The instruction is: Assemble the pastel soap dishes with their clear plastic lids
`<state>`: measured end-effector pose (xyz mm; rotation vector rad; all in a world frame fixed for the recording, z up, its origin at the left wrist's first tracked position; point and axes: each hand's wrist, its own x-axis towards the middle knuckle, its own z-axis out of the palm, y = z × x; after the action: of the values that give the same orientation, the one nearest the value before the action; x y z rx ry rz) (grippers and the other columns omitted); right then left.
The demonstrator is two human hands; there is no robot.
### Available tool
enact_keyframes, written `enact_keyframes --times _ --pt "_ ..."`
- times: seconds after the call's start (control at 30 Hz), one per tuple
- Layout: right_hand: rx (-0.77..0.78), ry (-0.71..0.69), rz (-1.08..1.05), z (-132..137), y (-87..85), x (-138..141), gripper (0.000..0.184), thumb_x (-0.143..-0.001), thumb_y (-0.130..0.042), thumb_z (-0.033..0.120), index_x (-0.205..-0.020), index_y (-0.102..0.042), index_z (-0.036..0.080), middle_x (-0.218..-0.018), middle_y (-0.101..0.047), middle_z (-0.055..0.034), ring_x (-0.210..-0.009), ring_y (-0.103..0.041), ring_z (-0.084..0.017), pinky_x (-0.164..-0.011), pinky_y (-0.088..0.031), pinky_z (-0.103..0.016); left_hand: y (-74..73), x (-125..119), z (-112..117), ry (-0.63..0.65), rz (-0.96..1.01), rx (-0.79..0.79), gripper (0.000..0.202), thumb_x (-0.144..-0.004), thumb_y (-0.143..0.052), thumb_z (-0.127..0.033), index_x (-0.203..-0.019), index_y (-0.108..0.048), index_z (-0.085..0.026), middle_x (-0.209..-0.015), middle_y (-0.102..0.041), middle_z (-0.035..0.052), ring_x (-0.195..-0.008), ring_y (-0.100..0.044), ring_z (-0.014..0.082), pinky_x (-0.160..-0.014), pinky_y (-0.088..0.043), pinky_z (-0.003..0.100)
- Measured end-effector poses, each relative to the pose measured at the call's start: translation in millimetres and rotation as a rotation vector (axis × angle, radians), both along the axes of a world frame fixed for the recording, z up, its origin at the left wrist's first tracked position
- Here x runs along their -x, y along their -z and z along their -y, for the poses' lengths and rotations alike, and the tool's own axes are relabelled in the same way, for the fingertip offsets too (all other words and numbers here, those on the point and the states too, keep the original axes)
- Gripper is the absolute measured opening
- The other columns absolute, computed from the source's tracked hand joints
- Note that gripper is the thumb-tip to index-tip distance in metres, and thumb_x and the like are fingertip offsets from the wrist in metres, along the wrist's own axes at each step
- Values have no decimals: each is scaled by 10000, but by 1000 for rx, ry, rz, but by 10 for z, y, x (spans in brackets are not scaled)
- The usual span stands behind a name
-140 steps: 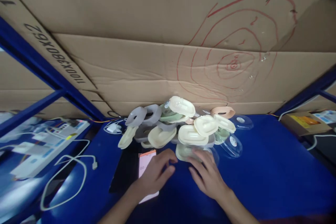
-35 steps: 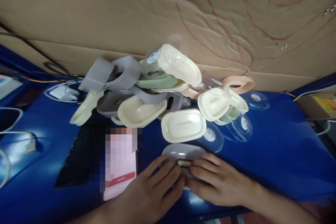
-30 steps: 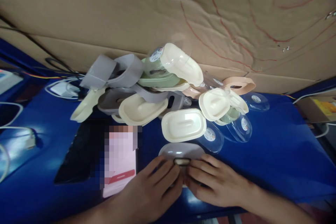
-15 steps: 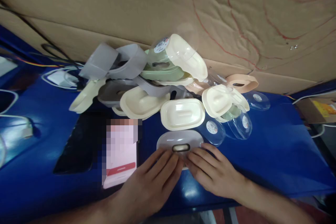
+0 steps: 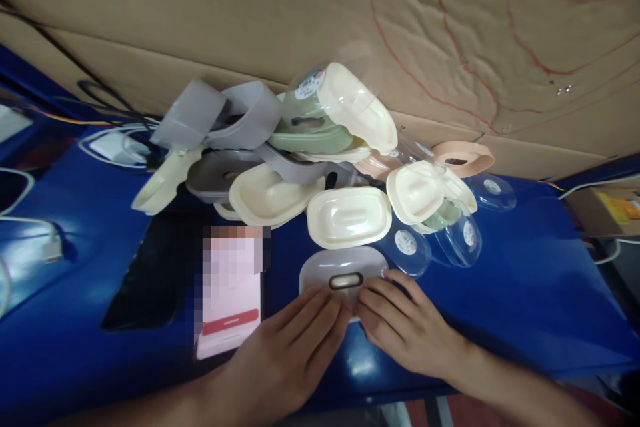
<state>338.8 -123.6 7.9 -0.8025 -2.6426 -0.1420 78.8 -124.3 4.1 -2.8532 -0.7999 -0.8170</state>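
A grey oval plastic box [image 5: 340, 267] with a clear lid and a small dark oval slot lies on the blue table [image 5: 525, 293], just in front of me. My left hand [image 5: 287, 353] and my right hand [image 5: 407, 330] both rest on its near edge. The fingers lie flat and stretched out, and the fingertips of the two hands nearly meet under the slot. Right behind the box sits a cream oval box [image 5: 349, 216].
A heap of cream, grey, green and peach oval boxes [image 5: 280, 153] with clear lids [image 5: 460, 240] is piled against a cardboard wall [image 5: 250, 20] marked with red lines. A phone with a pink screen [image 5: 231, 293] lies at my left hand. Cables and a charger [image 5: 117, 145] lie far left.
Over the last second the view has shifted slightly, so the grey box sits a bit higher in frame and more of its lid shows. Both hands stay pressed on its near edge.
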Motion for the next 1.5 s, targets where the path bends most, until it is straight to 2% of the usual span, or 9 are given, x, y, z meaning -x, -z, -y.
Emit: enact_keyframes --times 0.13,0.27,0.37,0.77,0.93,1.0,1.2,1.37,1.5 --pt "18 2 -4 -8 22 5 151 -992 -648 137 -1116 -735 126 -1139 -775 -82 -1140 -652 -254 -1194 -371 -504 25 -9 -2 18 -4 26 361 -1023 -446 -31 -1274 -704 -63 -1260 -753 133 -1204 -691 277 -1083 -561 416" --pt "169 -12 -95 -55 63 -7 181 -1012 -587 209 -1140 -696 142 -1128 -759 -73 -1145 -653 -215 -1192 -385 -434 84 -47 -7 11 26 184 334 -1027 -479 -61 -1280 -692 -109 -1239 -745 95 -1180 -670 255 -1078 -551 408" --pt "230 -43 -130 -106 64 -21 163 -1028 -567 219 -1136 -677 164 -1116 -751 -62 -1168 -646 -200 -1190 -397 -392 121 -79 -5 -7 52 219 339 -1021 -462 -46 -1268 -683 -120 -1218 -733 88 -1168 -652 257 -1072 -539 412" --pt "209 -81 -90 -106 72 -37 123 -1005 -626 119 -1020 -723 193 -1139 -759 -28 -1193 -651 -181 -1199 -419 -393 91 -71 -35 27 51 269 358 -941 -472 10 -1186 -684 -142 -1165 -705 96 -1147 -636 254 -1060 -525 407" --pt "205 -110 -146 -193 -21 -101 166 -1068 -605 278 -1077 -737 177 -1106 -775 -54 -1162 -672 -199 -1140 -489 -376 98 -80 -27 41 21 251 311 -970 -518 -42 -1222 -682 -124 -1172 -709 106 -1147 -645 266 -1061 -533 422" --pt "162 -67 -145 -246 -91 -184 211 -1084 -583 310 -1151 -722 167 -1130 -774 -75 -1176 -677 -220 -1129 -496 -409 103 -88 -18 21 40 267 265 -999 -536 -84 -1208 -691 -134 -1180 -713 100 -1154 -643 262 -1106 -510 434" --pt "145 324 28 -295 -180 -356 301 -1075 -597 287 -1345 -658 167 -1305 -723 -141 -1240 -665 -292 -1064 -497 -461 62 -102 -8 -50 72 324 130 -1027 -604 -225 -1099 -713 -217 -1202 -714 62 -1232 -615 257 -1257 -327 532" --pt "171 402 77 -220 -70 -306 334 -1089 -543 212 -1415 -613 205 -1394 -670 -153 -1416 -557 -333 -1217 -320 -600 63 -99 0 7 74 336 72 -989 -652 -264 -1018 -705 -225 -1148 -706 39 -1169 -636 229 -1286 -291 542" --pt "222 463 65 -223 43 -308 409 -1078 -587 299 -1473 -554 198 -1537 -543 -215 -1514 -440 -406 -1179 -378 -664 78 -94 11 21 66 344 91 -985 -657 -296 -1021 -701 -225 -1153 -707 42 -1179 -642 239 -1298 -290 564"
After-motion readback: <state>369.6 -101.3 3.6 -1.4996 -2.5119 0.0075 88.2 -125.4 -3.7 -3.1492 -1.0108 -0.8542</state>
